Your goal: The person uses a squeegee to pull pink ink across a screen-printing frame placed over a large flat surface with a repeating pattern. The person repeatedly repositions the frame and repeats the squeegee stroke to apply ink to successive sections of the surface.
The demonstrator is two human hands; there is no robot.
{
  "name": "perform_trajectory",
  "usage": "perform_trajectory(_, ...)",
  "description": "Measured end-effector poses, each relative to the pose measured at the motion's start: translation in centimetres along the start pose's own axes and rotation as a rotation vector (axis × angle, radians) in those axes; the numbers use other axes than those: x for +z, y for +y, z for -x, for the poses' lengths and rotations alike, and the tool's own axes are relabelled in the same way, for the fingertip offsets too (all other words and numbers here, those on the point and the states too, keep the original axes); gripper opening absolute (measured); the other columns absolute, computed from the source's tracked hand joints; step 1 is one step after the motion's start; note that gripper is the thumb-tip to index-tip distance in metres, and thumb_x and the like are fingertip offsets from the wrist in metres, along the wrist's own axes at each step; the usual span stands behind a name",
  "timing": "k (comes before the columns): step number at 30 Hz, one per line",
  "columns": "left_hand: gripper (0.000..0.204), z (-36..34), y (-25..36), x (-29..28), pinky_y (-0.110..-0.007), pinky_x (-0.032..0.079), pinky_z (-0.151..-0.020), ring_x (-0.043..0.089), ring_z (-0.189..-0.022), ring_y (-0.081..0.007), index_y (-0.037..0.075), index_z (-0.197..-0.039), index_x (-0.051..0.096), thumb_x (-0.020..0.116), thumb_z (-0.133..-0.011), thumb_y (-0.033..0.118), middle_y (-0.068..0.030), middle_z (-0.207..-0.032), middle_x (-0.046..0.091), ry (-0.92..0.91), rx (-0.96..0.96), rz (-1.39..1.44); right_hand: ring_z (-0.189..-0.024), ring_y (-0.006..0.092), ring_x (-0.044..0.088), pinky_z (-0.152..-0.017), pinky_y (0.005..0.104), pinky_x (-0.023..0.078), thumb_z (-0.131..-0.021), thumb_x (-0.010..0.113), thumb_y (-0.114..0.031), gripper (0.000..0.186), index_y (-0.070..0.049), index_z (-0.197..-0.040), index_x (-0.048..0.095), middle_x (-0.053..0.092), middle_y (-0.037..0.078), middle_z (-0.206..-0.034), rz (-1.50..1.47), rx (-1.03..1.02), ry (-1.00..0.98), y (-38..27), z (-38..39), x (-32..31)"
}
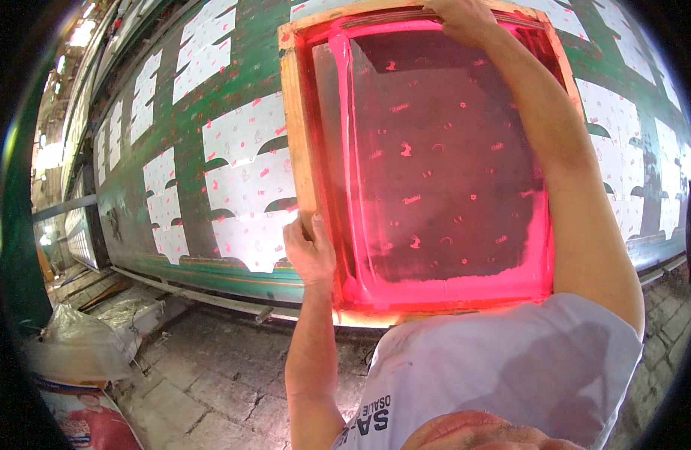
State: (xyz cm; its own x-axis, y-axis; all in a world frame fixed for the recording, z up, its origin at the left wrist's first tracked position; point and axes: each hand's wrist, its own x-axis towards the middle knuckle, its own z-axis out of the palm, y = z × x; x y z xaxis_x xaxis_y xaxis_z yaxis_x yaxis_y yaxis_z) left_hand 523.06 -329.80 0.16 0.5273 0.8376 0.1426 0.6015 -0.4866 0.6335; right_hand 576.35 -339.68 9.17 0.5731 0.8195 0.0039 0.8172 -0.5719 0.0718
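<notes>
A wooden screen-printing frame (pixel 299 161) lies on the long green table in front of me. Its mesh (pixel 443 150) is dark, with small printed motifs showing, and bright pink ink (pixel 473 289) is smeared thickly along its left, near and right margins. My left hand (pixel 311 247) is closed round the frame's left bar, near the close corner. At the far end, my right hand (pixel 465 21) is closed over the middle of a squeegee (pixel 386 20), a long ink-stained bar lying across the frame. The picture's top edge and the hand hide part of it.
White cut pieces (pixel 248 180) with small pink prints lie in rows on the green table (pixel 188 131), left and right of the frame. A metal rail (pixel 203 301) runs along the near edge. Clear plastic sheeting (pixel 90 337) lies on the brick floor at left, by a printed poster (pixel 90 416).
</notes>
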Motion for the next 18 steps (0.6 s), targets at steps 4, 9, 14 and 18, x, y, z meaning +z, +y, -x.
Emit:
perform_trajectory(4, 0.036, -0.7, 0.6, 0.1, -0.053, 0.052, -0.086, 0.064, -0.095, -0.0411, -0.003, -0.11, 0.073, 0.072, -0.11, 0.033, -0.0201, -0.099, 0.066, -0.034, -0.014, -0.016, -0.118, 0.0386, 0.077, -0.1, 0.0522, 0.062, -0.091, 0.067, -0.013, 0.043, -0.018, -0.131, 0.081, 0.081, 0.017, -0.126, -0.017, 0.018, -0.066, 0.7, -0.5, -1.0)
perform_trajectory(9, 0.036, -0.7, 0.2, 0.2, -0.055, 0.052, -0.089, 0.065, -0.099, -0.0433, -0.003, -0.11, 0.073, 0.071, -0.109, 0.032, -0.022, -0.102, 0.068, -0.021, -0.007, 0.005, -0.119, 0.0397, 0.078, -0.104, 0.0551, 0.062, -0.088, 0.066, -0.01, 0.039, -0.014, -0.123, 0.082, 0.082, 0.016, -0.124, -0.06, -0.097, -0.056, -0.8, 4.7, -0.7)
perform_trajectory(14, 0.043, -0.8, -0.9, 0.2, -0.059, 0.052, -0.093, 0.066, -0.104, -0.0481, -0.005, -0.107, 0.072, 0.069, -0.108, 0.038, -0.0269, -0.106, 0.069, -0.048, 0.03, -0.053, -0.118, 0.0387, 0.078, -0.102, 0.0553, 0.062, -0.088, 0.067, -0.01, 0.035, -0.014, -0.119, 0.083, 0.082, 0.018, -0.121, -0.07, -0.123, -0.102, -5.2, 13.9, -1.5)
perform_trajectory(18, 0.048, -0.8, -1.3, 0.4, -0.06, 0.054, -0.098, 0.068, -0.111, -0.0507, -0.006, -0.119, 0.072, 0.07, -0.106, 0.04, -0.0311, -0.114, 0.072, -0.024, 0.058, -0.063, -0.116, 0.0383, 0.078, -0.101, 0.054, 0.061, -0.085, 0.069, -0.006, 0.043, -0.016, -0.125, 0.082, 0.082, 0.014, -0.121, -0.079, -0.09, -0.145, -9.5, 22.2, -1.9)
